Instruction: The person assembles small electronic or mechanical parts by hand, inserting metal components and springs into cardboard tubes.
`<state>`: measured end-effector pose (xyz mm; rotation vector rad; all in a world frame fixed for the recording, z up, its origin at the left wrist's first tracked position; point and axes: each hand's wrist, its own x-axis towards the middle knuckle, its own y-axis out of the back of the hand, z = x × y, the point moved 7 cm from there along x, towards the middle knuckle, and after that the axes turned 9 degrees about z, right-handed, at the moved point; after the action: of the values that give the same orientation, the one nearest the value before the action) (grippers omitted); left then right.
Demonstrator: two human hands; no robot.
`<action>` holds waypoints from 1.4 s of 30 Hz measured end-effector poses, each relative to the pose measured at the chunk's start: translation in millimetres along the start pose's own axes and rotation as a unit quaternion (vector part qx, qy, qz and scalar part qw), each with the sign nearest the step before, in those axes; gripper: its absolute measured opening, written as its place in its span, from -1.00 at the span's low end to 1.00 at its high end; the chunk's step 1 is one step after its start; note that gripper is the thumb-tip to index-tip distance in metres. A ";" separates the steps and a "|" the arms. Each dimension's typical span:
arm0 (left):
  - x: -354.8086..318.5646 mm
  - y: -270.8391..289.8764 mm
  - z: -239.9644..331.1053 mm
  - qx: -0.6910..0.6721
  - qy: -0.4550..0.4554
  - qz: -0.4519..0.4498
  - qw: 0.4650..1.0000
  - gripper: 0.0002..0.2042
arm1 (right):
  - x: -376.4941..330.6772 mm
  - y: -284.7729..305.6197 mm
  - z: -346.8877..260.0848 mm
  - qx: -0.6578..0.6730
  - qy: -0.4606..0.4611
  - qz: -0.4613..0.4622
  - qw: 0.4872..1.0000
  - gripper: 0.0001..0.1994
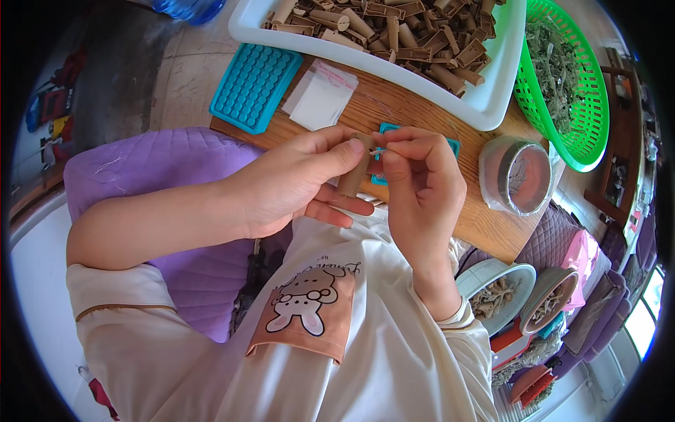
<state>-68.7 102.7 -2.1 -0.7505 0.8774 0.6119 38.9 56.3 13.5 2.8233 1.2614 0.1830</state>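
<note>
My left hand (292,179) is closed around a slim brown cylinder (351,179), its thumb and index finger at the upper end and the other fingers spread beneath. Close against that upper end, my right hand (425,183) pinches a small, thin whitish piece (377,152) between thumb and fingertips. What exactly the piece is cannot be made out. Behind the fingers, partly covered by them, lies a small blue tray (453,147) on the wooden table (485,225).
A white bin (485,112) full of brown moulded pieces stands at the far side. Left of it are a blue cavity tray (253,88) and a stack of clear bags (320,98). To the right, a round bowl (485,172) sits near a green basket (598,91) of dried plant matter.
</note>
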 end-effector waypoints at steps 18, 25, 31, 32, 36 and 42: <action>-2.6 5.5 -11.9 -0.009 0.031 0.006 0.999 -0.66 | -12.6 -9.1 17.0 0.039 -0.071 -0.033 0.996 -0.95; -2.8 3.2 -2.3 -0.036 0.030 -0.004 0.999 -0.75 | -7.8 -8.3 18.9 0.044 -0.108 0.002 0.993 -0.97; 2.3 11.9 -9.2 -0.057 0.048 0.023 0.997 -0.72 | -9.8 -17.1 27.8 0.032 -0.104 -0.010 0.994 -0.98; 2.9 12.5 -10.0 -0.057 0.049 0.024 0.997 -0.72 | -9.5 -17.9 29.7 0.022 -0.101 -0.018 0.995 -0.98; 4.3 15.9 -12.2 -0.075 0.063 0.053 0.994 -0.73 | -5.0 -18.4 34.1 -0.020 -0.100 -0.076 0.992 -0.97; 0.5 6.3 7.6 0.010 -0.041 0.019 0.999 -0.73 | 3.9 -14.4 25.0 0.079 -0.100 -0.139 0.982 -0.91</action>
<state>-69.6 112.5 -1.2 -0.6874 0.8231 0.6616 33.9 69.0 -12.3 2.6606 1.6637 -0.2152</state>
